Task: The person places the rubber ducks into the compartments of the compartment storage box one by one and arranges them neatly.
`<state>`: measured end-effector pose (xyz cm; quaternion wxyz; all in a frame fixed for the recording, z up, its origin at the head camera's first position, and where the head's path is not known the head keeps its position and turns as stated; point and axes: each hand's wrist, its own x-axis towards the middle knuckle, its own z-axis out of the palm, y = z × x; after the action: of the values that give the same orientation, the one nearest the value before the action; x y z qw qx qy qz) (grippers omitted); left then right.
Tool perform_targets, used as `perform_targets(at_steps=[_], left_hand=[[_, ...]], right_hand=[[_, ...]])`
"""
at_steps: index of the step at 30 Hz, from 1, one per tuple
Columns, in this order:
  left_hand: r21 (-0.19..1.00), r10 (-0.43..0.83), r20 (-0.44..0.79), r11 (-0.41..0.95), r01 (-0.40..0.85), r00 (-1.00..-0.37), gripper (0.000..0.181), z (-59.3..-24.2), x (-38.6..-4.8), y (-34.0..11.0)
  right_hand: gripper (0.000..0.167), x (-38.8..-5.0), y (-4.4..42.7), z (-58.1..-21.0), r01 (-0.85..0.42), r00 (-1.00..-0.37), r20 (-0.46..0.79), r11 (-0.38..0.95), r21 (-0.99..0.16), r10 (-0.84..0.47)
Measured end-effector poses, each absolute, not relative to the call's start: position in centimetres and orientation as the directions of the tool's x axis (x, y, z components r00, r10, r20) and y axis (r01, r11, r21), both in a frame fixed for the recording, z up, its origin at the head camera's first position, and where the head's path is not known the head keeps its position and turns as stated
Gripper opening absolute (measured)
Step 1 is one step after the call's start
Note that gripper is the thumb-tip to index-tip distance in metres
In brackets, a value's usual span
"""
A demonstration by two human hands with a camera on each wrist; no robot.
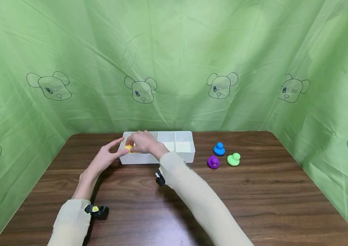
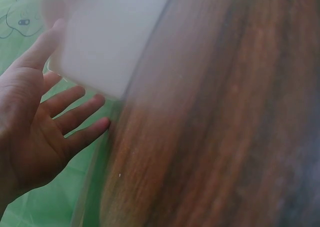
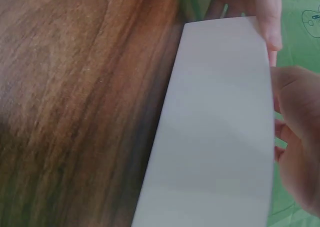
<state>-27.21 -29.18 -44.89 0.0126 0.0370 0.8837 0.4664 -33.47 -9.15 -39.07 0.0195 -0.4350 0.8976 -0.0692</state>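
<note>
A white divided box (image 1: 149, 159) stands at the back of the wooden table. My right hand (image 1: 144, 141) reaches over its front wall into the leftmost part, fingers curled round a small yellow toy (image 1: 129, 148). In the right wrist view that hand (image 3: 301, 132) is above the box wall (image 3: 215, 122), which hides its fingertips. My left hand (image 1: 104, 158) is at the box's left end, thumb at the front corner and fingers spread along the side. The left wrist view shows the left hand (image 2: 37, 132) with parted fingers beside the box (image 2: 107, 34).
Right of the box, a blue toy (image 1: 219, 149), a purple toy (image 1: 213, 162) and a light green toy (image 1: 233, 159) sit on the table (image 1: 269, 191). A green curtain (image 1: 180, 61) with printed bear heads hangs behind and at both sides.
</note>
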Motion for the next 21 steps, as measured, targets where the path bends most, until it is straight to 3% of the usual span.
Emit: perform_targets(at_steps=[15,21], left_hand=[[0.844,0.071,0.037,0.533,0.069,-0.997,0.081,-44.9,-27.2,-29.1],[0.839,0.076,0.03,0.54,0.066,-0.997,0.079,-44.8,-27.0,-29.1]], right_hand=[[0.026,-33.3,-10.5,-40.2,-0.7,-0.71,-0.003,0.706,-0.111,-0.704],[0.031,-32.8,-10.3,-39.7,-0.682,-0.722,-0.013,0.714,-0.16,-0.692]])
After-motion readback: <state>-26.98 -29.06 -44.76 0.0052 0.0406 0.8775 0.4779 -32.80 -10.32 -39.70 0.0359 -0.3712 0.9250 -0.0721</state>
